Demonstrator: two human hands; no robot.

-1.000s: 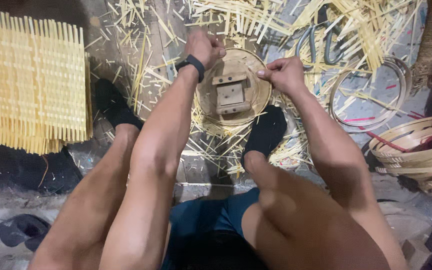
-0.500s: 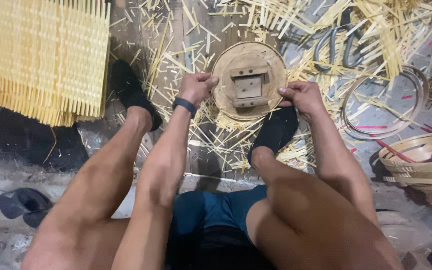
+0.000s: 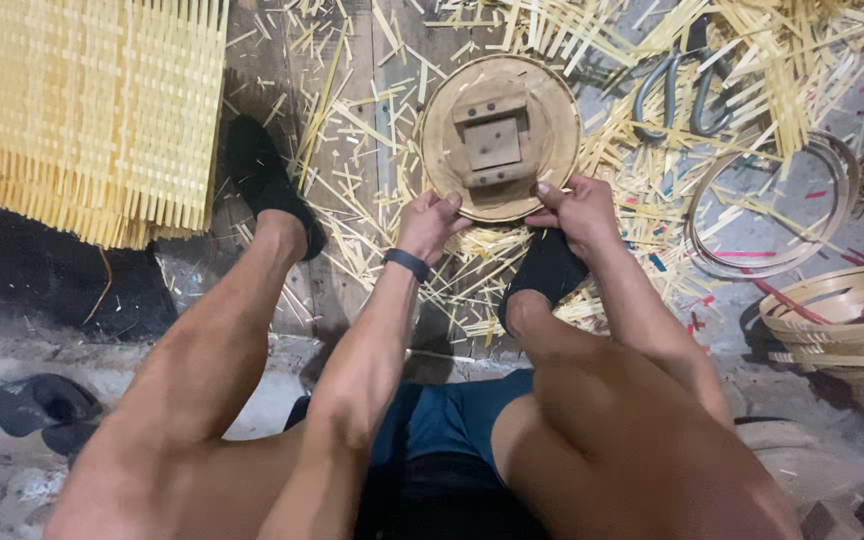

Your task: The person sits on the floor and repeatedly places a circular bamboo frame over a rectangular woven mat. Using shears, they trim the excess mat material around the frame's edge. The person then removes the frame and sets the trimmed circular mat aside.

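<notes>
Both hands, left [image 3: 430, 218] and right [image 3: 574, 208], seemingly closed in a pinching grip on the near rim of the round wooden mould [image 3: 500, 135], could slip because loose bamboo splints [image 3: 372, 150] litter the floor beneath it.

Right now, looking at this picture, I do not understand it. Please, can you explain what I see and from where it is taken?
A camera on a person's head looks down, so you see their own legs and arms. There is no machine. The left hand and right hand both grip the near edge of a round wooden disc with square blocks at its centre. It lies on a floor strewn with bamboo strips. A woven mat lies to the left; metal shears, a hoop and a basket lie to the right.
</notes>
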